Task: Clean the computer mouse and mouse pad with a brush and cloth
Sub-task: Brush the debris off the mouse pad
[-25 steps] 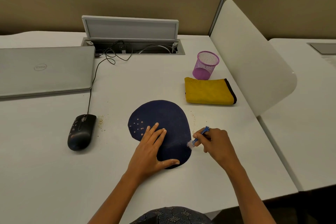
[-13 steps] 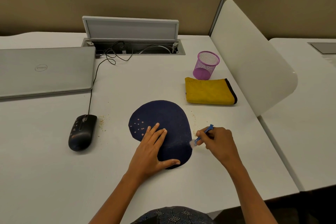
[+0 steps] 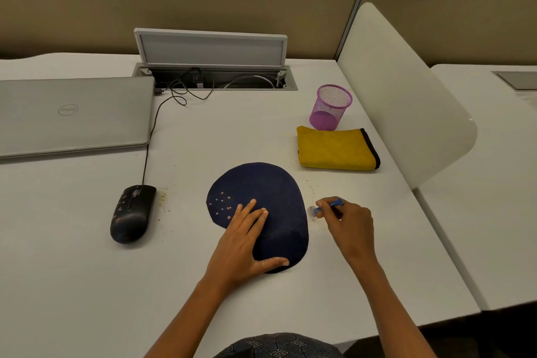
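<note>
A dark blue mouse pad (image 3: 270, 192) lies on the white desk, with small pale crumbs on its left part. My left hand (image 3: 242, 244) presses flat on the pad's lower left, fingers straight. My right hand (image 3: 350, 225) pinches a small blue brush (image 3: 327, 206); its pale bristles sit on the desk just off the pad's right edge. A black wired mouse (image 3: 132, 213) rests to the left, with crumbs beside it. The folded yellow cloth (image 3: 337, 148) lies behind the pad on the right.
A shut grey laptop (image 3: 72, 116) sits at the far left. A purple mesh cup (image 3: 331, 107) stands behind the cloth. An open cable box (image 3: 215, 78) is at the back. A white divider (image 3: 406, 102) borders the desk's right side.
My right hand has carried the brush rightward, from the pad's right edge onto the desk beside it. My left hand and the pad stay put.
</note>
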A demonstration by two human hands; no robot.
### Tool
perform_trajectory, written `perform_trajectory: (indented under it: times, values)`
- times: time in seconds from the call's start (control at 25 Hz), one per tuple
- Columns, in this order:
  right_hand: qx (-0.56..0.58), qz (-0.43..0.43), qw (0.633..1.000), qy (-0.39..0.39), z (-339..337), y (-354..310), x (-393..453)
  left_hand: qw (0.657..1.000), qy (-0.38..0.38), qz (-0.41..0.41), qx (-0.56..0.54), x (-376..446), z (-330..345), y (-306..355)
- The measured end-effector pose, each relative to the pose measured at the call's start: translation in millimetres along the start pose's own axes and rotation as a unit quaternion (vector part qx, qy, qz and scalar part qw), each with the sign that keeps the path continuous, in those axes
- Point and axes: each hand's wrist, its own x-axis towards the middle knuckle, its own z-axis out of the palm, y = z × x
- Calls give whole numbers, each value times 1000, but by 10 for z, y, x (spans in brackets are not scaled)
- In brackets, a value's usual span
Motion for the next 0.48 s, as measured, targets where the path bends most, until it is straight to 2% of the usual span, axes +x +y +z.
perform_trajectory:
  times: [0.16, 0.32, 0.36, 0.48]
  values:
    - [26, 2, 996, -80, 26, -20, 24, 1000, -5, 1, 2, -3, 16, -12]
    - [8, 54, 998, 15, 30, -21, 70, 1000, 16, 2, 12, -12, 2, 6]
    - [17, 53, 998, 2, 17, -20, 78, 1000, 20, 0, 9, -10, -1, 9]
    - [33, 45, 993, -108, 18, -65, 76, 1000, 26, 6, 16, -2, -8, 8]
